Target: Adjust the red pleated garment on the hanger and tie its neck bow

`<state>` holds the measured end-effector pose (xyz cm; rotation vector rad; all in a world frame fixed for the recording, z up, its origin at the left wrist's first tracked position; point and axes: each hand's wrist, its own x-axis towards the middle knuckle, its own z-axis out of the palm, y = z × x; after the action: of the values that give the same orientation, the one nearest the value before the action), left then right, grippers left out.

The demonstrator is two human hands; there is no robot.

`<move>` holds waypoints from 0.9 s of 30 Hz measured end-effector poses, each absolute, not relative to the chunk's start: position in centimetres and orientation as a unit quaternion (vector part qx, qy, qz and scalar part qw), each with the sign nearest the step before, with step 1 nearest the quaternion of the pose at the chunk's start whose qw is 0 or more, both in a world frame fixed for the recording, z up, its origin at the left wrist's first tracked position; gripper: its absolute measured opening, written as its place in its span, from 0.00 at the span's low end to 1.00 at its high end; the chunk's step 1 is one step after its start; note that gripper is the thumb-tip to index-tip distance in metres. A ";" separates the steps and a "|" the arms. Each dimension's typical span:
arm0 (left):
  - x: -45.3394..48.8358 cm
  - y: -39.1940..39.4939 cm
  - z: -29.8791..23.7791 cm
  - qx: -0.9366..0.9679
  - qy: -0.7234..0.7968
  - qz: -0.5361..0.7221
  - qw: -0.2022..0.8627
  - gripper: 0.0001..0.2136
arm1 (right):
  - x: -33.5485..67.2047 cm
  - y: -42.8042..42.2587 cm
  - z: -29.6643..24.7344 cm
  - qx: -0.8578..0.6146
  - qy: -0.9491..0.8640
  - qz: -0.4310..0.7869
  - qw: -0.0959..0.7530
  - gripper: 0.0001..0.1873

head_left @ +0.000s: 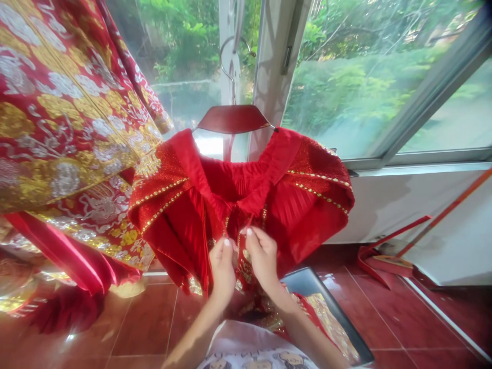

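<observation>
A red garment with gold beaded trim (319,179) hangs in front of me from a hanger (232,119) with a metal hook. Its gathered neckline is drawn together at the front. Just below that neckline, my left hand (223,264) pinches what looks like a thin red tie cord, thumb on top. Close beside it on the right, my right hand (262,256) pinches too, at a thin red strand (249,221) running down from the neckline. The ends between my fingertips are small and partly hidden.
A red cloth with gold and silver embroidery (73,113) hangs at left. Below, a dark tray (326,287) with embroidered fabric rests on the red tiled floor (146,318). Windows (357,87) stand behind the garment. A red-handled dustpan (392,264) is at right.
</observation>
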<state>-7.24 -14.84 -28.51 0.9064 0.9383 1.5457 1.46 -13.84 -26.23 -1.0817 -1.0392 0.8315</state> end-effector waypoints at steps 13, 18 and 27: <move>-5.9 -13.5 -32.9 0.403 0.380 0.600 0.577 0.26 | 2.7 -11.4 -28.5 -0.506 -0.622 0.207 0.561 0.17; -6.1 -14.3 -32.0 0.445 0.328 0.577 0.601 0.25 | 2.6 -12.3 -25.5 -0.483 -0.555 0.475 0.483 0.22; -9.1 -14.1 -29.9 0.582 0.405 0.560 0.429 0.09 | 1.6 -13.7 -24.3 -0.407 -0.497 0.511 0.571 0.18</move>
<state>-9.14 -14.11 -29.88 1.4519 1.0115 1.3969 1.59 -13.70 -24.30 -0.9552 -1.1667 1.1990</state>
